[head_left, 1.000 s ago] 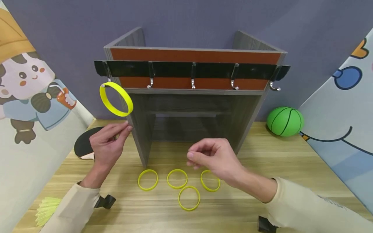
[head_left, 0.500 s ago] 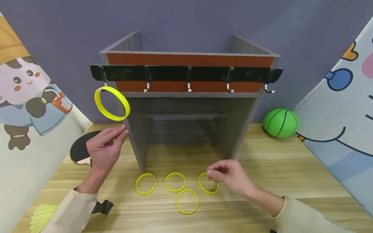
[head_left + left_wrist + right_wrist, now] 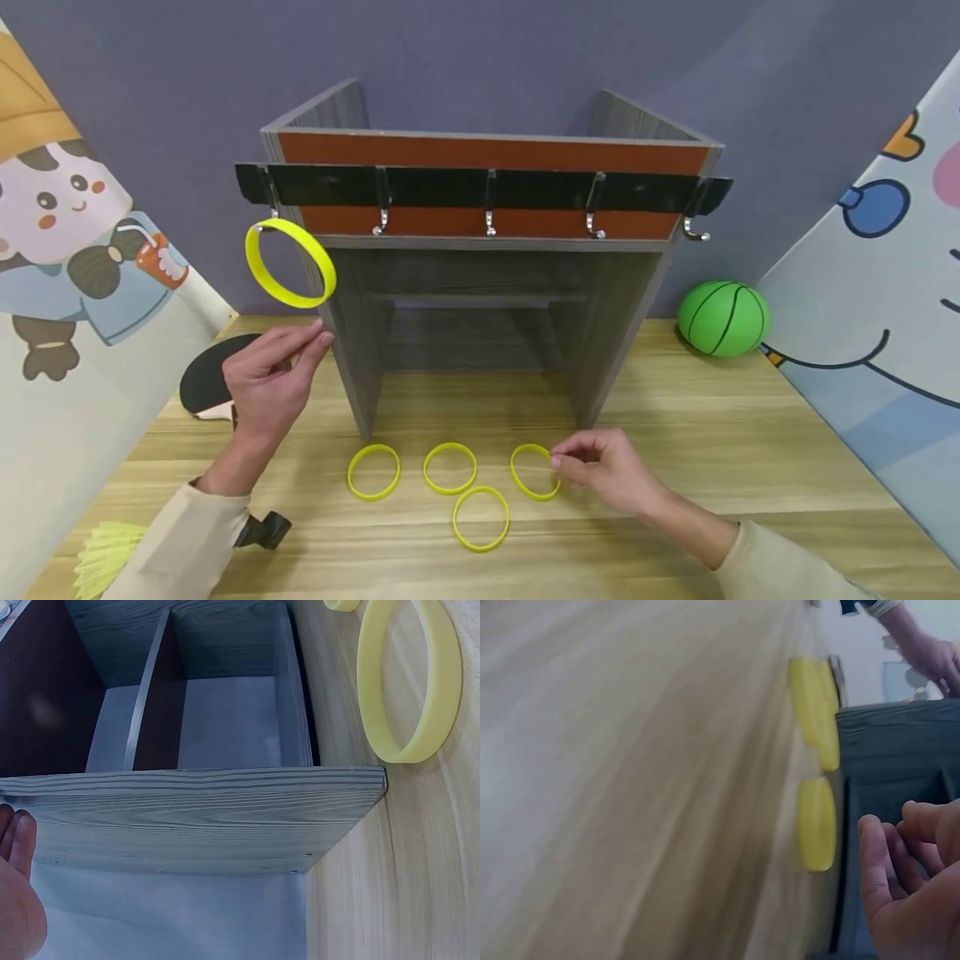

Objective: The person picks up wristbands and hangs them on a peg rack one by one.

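A yellow wristband (image 3: 327, 268) hangs from the leftmost hook (image 3: 272, 223) on the rack. Below it, my left hand (image 3: 272, 375) has its fingertips at the front edge of the cabinet's left side panel (image 3: 347, 358). Several more yellow bands lie on the table: a left one (image 3: 352, 487), a middle one (image 3: 427, 479), a front one (image 3: 457, 533) and a right one (image 3: 517, 479). My right hand (image 3: 611, 471) is low beside the right band, its fingertips overlapping that band's edge in the head view. The right wrist view shows its relaxed fingers (image 3: 871, 859) bent, holding nothing.
The grey cabinet (image 3: 480, 243) stands at the back, with a black hook rail (image 3: 435, 187) across its front. A black paddle (image 3: 206, 379) and a yellow-green shuttlecock (image 3: 108, 554) lie on the left. On the right, a green ball (image 3: 723, 318) sits by the wall.
My right hand has moved down and to the right, arriving beside the right band on the table. My left hand stays by the panel, and the hung band stays on its hook.
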### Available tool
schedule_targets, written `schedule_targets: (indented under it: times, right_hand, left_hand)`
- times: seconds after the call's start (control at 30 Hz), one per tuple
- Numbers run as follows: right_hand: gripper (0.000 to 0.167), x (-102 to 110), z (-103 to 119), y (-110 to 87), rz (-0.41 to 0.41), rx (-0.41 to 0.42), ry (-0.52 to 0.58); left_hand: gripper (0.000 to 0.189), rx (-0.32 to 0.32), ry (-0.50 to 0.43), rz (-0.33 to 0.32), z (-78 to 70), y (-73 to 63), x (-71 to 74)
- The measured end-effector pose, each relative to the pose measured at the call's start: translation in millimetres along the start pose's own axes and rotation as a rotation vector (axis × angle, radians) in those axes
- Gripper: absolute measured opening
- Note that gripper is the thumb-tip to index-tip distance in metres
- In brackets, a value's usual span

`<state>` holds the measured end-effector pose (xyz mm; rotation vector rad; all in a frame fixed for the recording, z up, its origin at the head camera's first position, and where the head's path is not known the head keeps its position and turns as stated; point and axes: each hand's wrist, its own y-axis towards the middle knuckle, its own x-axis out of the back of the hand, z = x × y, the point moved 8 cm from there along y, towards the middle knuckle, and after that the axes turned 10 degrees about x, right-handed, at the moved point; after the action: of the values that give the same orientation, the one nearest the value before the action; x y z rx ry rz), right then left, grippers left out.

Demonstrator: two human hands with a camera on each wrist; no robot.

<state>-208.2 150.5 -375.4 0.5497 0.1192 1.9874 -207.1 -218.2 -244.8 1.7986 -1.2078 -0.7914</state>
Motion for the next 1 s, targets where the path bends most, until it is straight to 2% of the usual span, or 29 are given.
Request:
schedule_targets:
  times: [0.17,0.5,0.73,1.0]
  right_hand:
    - [0.012,6,-11,-2.8,0.002,0.012,-0.058]
    - [0.007,15,-32,-7.9,-0.009,-0.086,-0.121]
    - [0.006,17,-43,-10.2,-0.03,-0.18,-0.102]
    - [0.011,16,-49,-9.2,-0.058,-0.227,-0.061]
  left_hand:
    - [0.019,0.004,0.008,0.001,0.0,-0.3,-0.1]
    - [0.017,0.003,-0.008,-0.001,0.7,0.1,-0.3]
    - [0.017,-0.008,-0.006,0.0,0.7,0.7,-1.4]
    - [0.019,-0.006,0.016,-0.004,-0.7,0.4,-0.2]
